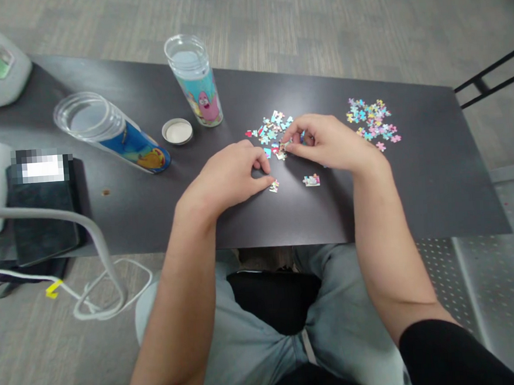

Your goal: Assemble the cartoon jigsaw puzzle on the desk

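My right hand [326, 143] reaches into a loose pile of small jigsaw puzzle pieces [274, 125], thumb and forefinger closed on a puzzle piece [283, 147] at the pile's near edge. Its other fingers are curled and partly hide the pieces behind them. Left of the pile, my left hand [238, 173] rests on the table with its fingers loosely bent and the thumb apart from them. The thumb tip touches a small puzzle piece [274, 186] lying on the table. A few joined pieces [311, 180] lie nearer to me, between my forearms.
Another heap of pastel puzzle pieces [370, 117] lies to the right. A pink-figured cup [201, 96] stands behind a round white lid [177, 131]; a blue cup [125, 140] is further left. A black tablet-like object [45, 213] and a grey cable [90, 227] occupy the left end.
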### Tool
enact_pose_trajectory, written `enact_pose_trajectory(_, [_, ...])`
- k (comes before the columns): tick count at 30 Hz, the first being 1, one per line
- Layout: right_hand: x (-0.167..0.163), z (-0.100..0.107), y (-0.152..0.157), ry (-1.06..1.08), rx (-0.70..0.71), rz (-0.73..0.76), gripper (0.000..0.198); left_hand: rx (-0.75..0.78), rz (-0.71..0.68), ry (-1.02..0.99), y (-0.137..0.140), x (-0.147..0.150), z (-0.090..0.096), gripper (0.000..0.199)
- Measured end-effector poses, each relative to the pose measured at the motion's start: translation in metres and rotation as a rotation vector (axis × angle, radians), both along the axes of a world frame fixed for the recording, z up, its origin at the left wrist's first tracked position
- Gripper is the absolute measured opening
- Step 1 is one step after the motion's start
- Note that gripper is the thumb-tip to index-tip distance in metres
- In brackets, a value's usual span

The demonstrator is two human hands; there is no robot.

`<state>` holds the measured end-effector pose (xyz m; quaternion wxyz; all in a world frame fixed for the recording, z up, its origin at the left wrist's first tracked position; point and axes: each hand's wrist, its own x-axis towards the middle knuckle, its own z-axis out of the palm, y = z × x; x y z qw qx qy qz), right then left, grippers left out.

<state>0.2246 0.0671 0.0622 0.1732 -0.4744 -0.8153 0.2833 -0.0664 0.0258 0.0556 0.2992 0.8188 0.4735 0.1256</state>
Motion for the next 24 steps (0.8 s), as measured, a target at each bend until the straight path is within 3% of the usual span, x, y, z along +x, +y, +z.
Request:
enact_pose_trajectory(5, [-0.004, -0.004, 0.000, 0.054, -0.002, 0.057, 0.008, -0.006, -0.008, 0.045, 0.000, 0.005, 0.002, 0.012])
enact_pose_trajectory(10, [0.002, -0.003, -0.003, 0.117, -0.055, 0.119, 0.010, -0.012, -0.052, -0.001, 0.004, 0.000, -0.002, 0.030])
enact_pose_trajectory(13, [0.009, 0.000, -0.008, 0.073, -0.082, 0.115, 0.012, -0.032, -0.039, -0.005, 0.005, 0.001, -0.001, 0.018])
enact_pose_trajectory(16, [0.007, 0.002, -0.013, 0.050, -0.024, 0.039, 0.002, -0.068, -0.016, -0.024, 0.005, 0.002, 0.004, 0.009])
enact_pose_trajectory(24, [0.004, -0.018, -0.018, -0.004, 0.150, 0.134, 0.028, -0.156, 0.092, -0.015, 0.003, -0.008, 0.020, 0.012])
